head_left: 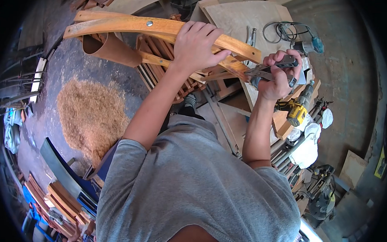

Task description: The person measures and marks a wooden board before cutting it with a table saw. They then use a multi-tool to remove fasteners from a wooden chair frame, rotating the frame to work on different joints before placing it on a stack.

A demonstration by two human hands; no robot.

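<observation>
Resting over a curved wooden beam with a round metal bolt head, my left hand (197, 48) has its fingers wrapped over the upper edge. The wooden frame (116, 25) has a second beam behind and crossing pieces below. My right hand (280, 77) is closed around the handles of metal pliers (263, 74). The jaws of the pliers meet the end of a lower wooden piece (233, 65), near the right end of the beam. A rolled brown sheet (113, 50) hangs under the frame at the left.
A yellow cordless drill (297, 111) lies right of my right forearm. Behind it are a corded power tool (308, 45) and a workbench (248, 16). A sawdust pile (89, 115) covers the floor at left. Stacked wooden strips (155, 55) stand beneath the frame.
</observation>
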